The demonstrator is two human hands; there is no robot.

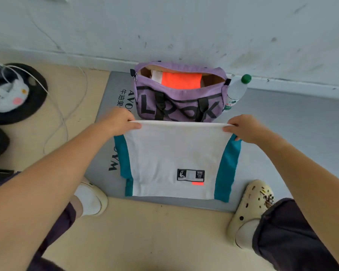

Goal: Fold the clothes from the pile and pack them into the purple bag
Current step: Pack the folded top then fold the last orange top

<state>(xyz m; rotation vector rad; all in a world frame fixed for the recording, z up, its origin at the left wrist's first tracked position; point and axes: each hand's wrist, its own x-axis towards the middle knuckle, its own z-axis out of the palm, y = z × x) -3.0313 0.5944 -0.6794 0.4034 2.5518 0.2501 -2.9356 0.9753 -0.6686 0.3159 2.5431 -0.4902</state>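
white cloth with teal side panels, the garment (174,159) lies on the grey mat (106,106), its long axis running from the person toward the wall, folded far edge just before the purple bag (176,98). left hand (119,122) and right hand (245,130) each pinch a far corner, fingers curled. the bag stands unzipped, orange clothing (181,80) inside.

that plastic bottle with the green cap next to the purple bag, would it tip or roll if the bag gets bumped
Probably yes. The bottle is tall and narrow and leans against the end of the purple bag, so a shove to the bag could topple it. It looks clear and possibly near empty, hence likely light. Being round, it would probably roll along the grey floor once down.
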